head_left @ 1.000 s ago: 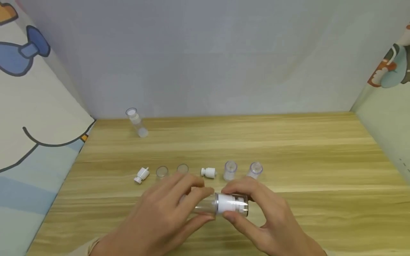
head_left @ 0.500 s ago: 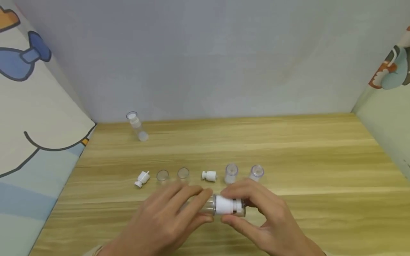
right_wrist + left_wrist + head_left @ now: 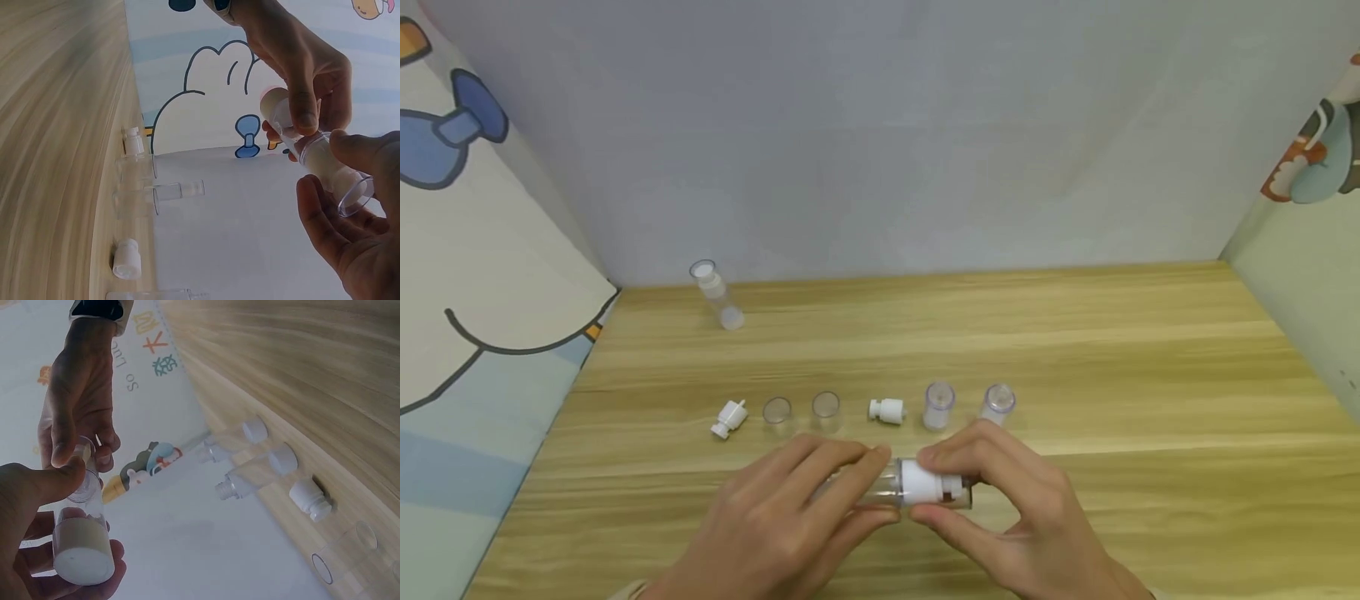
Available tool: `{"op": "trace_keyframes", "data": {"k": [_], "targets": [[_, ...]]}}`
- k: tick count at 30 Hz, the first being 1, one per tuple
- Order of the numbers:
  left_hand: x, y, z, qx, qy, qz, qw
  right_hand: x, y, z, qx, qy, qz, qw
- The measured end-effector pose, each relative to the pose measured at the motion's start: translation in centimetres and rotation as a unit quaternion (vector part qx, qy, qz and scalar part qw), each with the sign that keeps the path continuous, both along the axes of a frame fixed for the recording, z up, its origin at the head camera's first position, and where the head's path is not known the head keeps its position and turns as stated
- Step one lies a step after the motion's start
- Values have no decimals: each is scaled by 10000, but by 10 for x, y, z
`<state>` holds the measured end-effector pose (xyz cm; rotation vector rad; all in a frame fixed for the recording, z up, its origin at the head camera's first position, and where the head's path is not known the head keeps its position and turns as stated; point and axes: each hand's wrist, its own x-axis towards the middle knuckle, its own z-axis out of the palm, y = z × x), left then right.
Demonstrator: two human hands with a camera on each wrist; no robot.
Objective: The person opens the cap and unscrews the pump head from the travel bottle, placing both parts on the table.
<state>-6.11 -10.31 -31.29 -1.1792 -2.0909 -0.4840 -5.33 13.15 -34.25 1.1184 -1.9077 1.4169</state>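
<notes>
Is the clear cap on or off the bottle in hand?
On: the clear cap surrounds the white pump on the bottle. Fully seated or not, I cannot tell; right-hand fingers hide part.

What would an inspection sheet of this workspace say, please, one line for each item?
Surface: wood-grain tabletop.
Job's things: capped pump bottle, held; two white pump heads, lying; two clear caps; two open clear bottles, upright; second capped bottle, standing at back left.
Clutter: nothing seen.
Hands: left hand grips the held bottle's body; right hand grips its capped end.
Cables: nothing seen.
Surroundings: pale grey backing, cartoon-printed side panels.
</notes>
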Motion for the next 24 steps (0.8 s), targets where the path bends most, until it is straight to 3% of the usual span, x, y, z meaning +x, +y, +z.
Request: {"op": "trace_keyframes", "data": {"k": [6, 16, 21, 24], "targets": [[0, 2, -4, -4, -220, -122, 9997, 2, 5, -2, 168, -154, 48, 9997], [2, 1, -13, 260, -1032, -417, 9934, 3, 12, -6, 319, -293, 376, 9984], [3, 2, -15, 380, -1210, -493, 9907, 4, 16, -7, 457, -495, 367, 9971], [5, 2, -17, 408, -1282, -441, 9899, 5, 15, -7, 478, -399, 325, 9975]]}}
